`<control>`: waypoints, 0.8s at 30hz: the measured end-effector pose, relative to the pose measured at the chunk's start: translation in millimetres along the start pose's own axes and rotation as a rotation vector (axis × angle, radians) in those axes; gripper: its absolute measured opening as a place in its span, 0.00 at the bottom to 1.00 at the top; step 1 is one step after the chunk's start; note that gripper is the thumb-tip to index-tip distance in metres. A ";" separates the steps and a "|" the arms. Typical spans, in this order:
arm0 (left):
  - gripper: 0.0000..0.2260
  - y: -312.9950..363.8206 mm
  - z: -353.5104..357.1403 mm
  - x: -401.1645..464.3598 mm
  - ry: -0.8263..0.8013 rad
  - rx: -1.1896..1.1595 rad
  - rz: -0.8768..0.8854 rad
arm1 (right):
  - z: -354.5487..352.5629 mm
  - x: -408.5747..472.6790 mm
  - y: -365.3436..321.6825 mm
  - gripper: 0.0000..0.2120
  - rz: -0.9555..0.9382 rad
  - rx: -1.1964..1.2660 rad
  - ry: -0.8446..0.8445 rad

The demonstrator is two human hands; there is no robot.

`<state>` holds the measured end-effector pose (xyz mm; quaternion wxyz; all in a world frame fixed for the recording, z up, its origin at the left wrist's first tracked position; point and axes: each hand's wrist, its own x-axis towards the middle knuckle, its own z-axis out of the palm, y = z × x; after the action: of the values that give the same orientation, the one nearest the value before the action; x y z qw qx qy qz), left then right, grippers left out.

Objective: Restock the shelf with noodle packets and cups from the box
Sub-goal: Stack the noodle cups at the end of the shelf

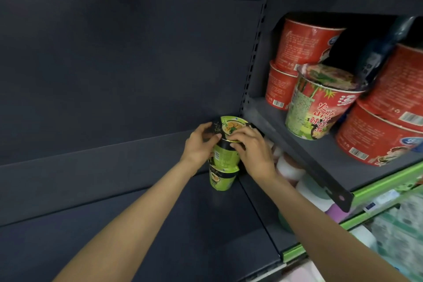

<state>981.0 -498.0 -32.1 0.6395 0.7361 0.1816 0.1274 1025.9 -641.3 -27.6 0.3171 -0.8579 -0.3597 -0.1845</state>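
Two green noodle cups stand stacked at the back right corner of a dark grey shelf (pixel 114 190), one on top of the other. The upper green cup (pixel 225 153) carries a lid printed with a bowl of noodles, and both hands are on it: the left hand (pixel 201 144) curls round its left side with the thumb laid over the lid's rim, and the right hand (pixel 251 146) curls round its right side with fingers resting on the lid's edge, so each grip is clamped on this same cup. The lower green cup (pixel 220 179) sits directly beneath, touching the upper one, its base on the shelf; only its front shows below the hands. The rest of this bay shows only bare dark panels and the slotted upright (pixel 254 52) that divides it from the next bay. In that neighbouring bay to the right, a higher shelf (pixel 297 151) holds larger bowls: four red noodle bowls are countable, two stacked at the rear left (pixel 302 46) and two stacked at the right (pixel 389 121), with one red-and-green bowl (pixel 320 107) standing in front between the two stacks. A dark blue packet (pixel 375 57) leans behind that bowl. Below this shelf, pale cups (pixel 290 167) and other goods are partly hidden and blurred, too unclear to count, along a bright green shelf edge (pixel 366 194).
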 end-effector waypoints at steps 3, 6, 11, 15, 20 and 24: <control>0.21 1.0 -2.1 0.9 0.019 0.076 0.014 | -2.9 2.4 -4.8 0.12 0.036 -0.059 -0.082; 0.19 4.8 -4.9 -0.5 0.052 0.219 0.062 | -6.0 2.6 -9.3 0.14 0.060 -0.072 -0.151; 0.15 17.8 -19.1 -20.3 0.149 0.533 0.201 | -11.6 1.1 -22.3 0.16 0.089 -0.016 -0.208; 0.13 26.6 -42.0 -55.1 0.249 0.783 0.317 | -12.0 -4.2 -48.3 0.12 0.094 0.113 -0.162; 0.11 27.3 -86.7 -120.4 0.423 0.910 0.354 | -5.5 -19.3 -107.2 0.11 -0.022 0.185 -0.204; 0.09 17.0 -143.5 -180.4 0.456 0.883 0.296 | 7.7 -40.6 -174.5 0.12 -0.156 0.224 -0.280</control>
<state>759.9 -449.1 14.2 0.1872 0.9070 0.2469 0.2851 871.2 -562.2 16.4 0.3423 -0.8040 -0.4840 -0.0462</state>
